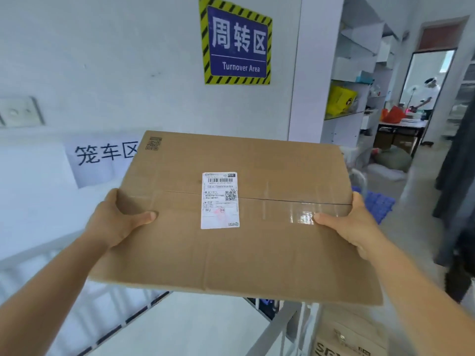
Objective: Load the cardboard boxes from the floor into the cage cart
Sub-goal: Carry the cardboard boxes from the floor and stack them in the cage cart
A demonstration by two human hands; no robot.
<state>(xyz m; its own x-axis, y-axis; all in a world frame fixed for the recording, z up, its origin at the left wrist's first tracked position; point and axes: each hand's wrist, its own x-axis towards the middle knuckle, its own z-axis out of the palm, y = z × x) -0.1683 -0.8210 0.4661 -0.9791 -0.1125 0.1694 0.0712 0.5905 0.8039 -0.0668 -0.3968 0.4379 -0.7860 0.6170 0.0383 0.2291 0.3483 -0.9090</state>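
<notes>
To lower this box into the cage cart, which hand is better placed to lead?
Probably the left hand: the cage cart lies below and to the left. Both it and the right hand grip opposite edges of the cardboard box, so both must lower it.

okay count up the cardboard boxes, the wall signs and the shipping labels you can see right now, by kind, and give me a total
Cardboard boxes: 2, the held box gripped by the left hand and right hand, and a printed box at the bottom edge.
Wall signs: 2, the blue sign and the paper sign.
Shipping labels: 1.
Total: 5

Flat taped cardboard box [257,240], white shipping label, held above what seems the cage cart [270,332]
</notes>
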